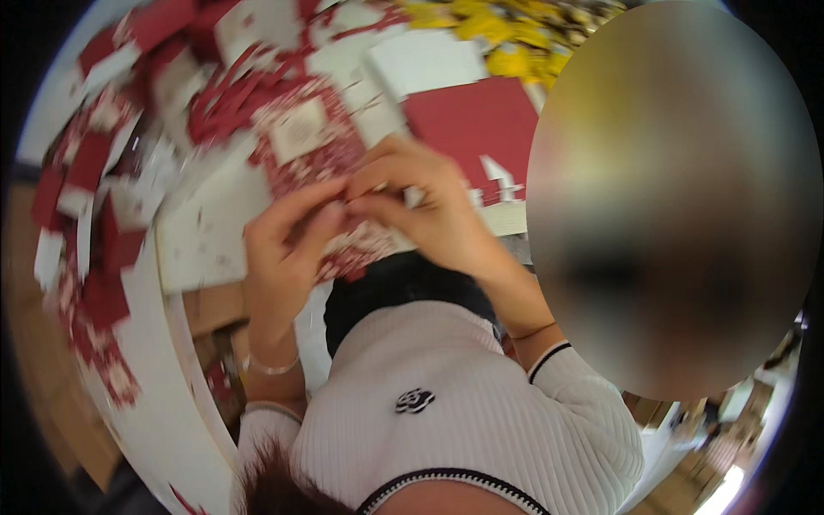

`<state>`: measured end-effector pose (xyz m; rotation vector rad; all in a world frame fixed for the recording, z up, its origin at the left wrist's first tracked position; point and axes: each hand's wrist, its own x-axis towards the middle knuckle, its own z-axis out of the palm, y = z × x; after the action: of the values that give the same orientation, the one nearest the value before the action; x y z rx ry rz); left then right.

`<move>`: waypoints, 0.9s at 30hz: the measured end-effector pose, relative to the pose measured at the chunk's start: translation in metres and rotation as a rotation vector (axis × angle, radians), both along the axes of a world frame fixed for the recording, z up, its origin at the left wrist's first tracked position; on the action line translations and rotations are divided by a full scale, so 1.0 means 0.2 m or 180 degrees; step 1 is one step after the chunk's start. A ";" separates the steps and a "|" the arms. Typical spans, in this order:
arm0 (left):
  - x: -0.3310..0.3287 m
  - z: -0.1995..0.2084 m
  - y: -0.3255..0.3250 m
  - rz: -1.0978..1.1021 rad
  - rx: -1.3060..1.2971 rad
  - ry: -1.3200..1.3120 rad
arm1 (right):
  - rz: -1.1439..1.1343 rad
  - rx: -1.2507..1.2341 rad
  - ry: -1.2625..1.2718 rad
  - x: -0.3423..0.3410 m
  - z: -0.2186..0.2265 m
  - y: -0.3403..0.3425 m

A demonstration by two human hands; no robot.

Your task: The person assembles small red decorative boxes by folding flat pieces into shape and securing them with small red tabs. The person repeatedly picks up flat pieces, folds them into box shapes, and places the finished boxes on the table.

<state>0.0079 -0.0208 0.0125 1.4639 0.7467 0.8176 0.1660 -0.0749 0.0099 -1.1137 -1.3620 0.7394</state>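
My left hand point(287, 249) and my right hand point(429, 202) meet over the work surface, fingertips pinched close together. Whatever lies between the fingers is too small and too hidden to make out; a bit of red shows there. Beneath them is a red-and-white patterned flat piece point(343, 137) with a cream square panel; its lower part shows again under my wrists. To the right of my right hand lies a stack of plain red sheets point(476, 120), with small white paper scraps point(500, 176) at its near edge.
White sheets point(429, 64) lie behind the red stack. Tangled red strips point(240, 99) are at the back left. Red and white folded boxes point(103, 163) pile up along the left side. Yellow packets point(489, 30) fill the far edge. A blurred oval covers the right side.
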 end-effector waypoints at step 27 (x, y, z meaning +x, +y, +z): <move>-0.09 -0.08 -0.01 0.0202 0.0113 -0.0673 | 0.0088 0.0290 -0.0318 -0.12 -0.04 0.06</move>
<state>-0.0099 -0.0233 -0.0033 1.3653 0.6239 1.0214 0.1425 -0.0634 0.0013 -1.0734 -1.4834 0.6420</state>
